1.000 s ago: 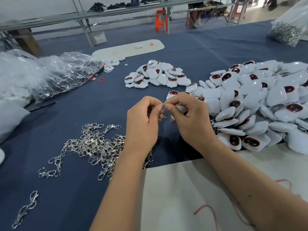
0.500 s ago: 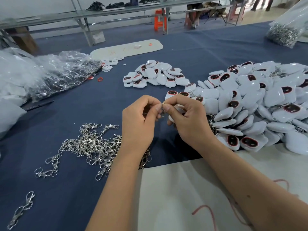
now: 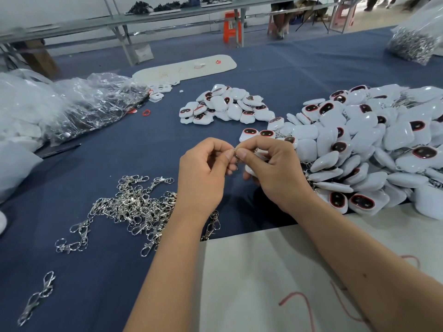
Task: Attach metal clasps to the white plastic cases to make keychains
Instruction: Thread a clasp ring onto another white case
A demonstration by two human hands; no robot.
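- Metal glints between the two thumbs: a small clasp ring point(image 3: 236, 150) is pinched from the left by the left hand point(image 3: 203, 171) and from the right by the right hand point(image 3: 275, 168), fingertips almost touching.
- Both hands are curled tight in a pinch; neither is relaxed.
- White plastic case point(image 3: 253, 170) sits under the right hand's curled fingers, just below and to the right of the ring, mostly hidden by the palm.
- My judgement: the coming move turns on the ring lying directly above the case's edge, its clasp hanging downward between the hands; the right hand is nearer the case, so the left does the threading. Whether the ring is already through the case's loop cannot be told.
- Outward to the left, loose clasps point(image 3: 134, 207) lie tangled on the blue cloth point(image 3: 96, 283).
- To the right spreads the large heap of cases point(image 3: 383, 149); a smaller heap point(image 3: 227, 105) lies farther ahead.
- Crinkled clear bags point(image 3: 79, 101) sit far left.
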